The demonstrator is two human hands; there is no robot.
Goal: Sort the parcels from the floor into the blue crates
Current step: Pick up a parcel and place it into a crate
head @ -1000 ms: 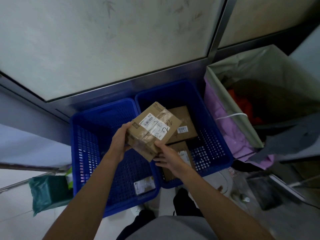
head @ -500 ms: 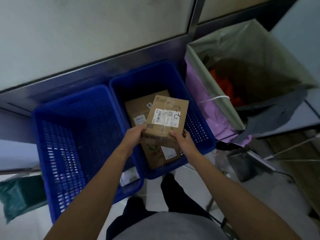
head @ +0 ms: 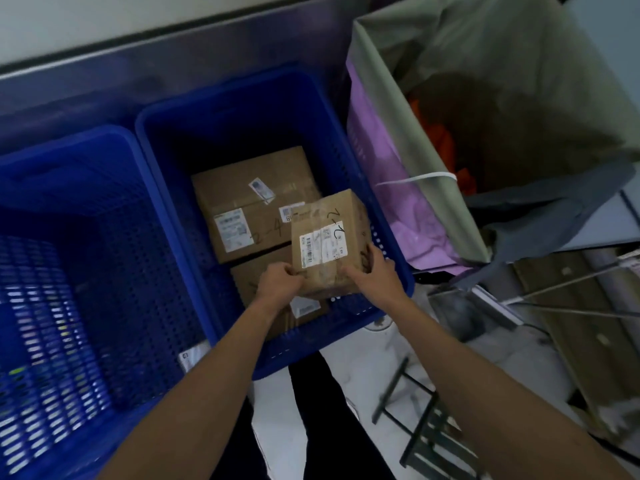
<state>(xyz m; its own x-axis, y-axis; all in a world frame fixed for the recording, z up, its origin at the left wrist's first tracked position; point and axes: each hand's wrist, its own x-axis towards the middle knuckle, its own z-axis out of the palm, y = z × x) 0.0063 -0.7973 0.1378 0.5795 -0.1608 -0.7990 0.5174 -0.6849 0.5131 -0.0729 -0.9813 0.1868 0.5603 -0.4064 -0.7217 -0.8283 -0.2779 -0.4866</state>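
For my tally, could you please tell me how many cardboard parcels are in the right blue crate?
3: the far parcel lying flat, the near parcel partly hidden, and the held parcel gripped by left hand and right hand. Others may lie underneath.

I see a pale wall panel along the top, with a dark metal ledge running below it. To the right stands a large bin lined with a grey-green bag over a purple one. The floor is light and glossy; the light is dim.
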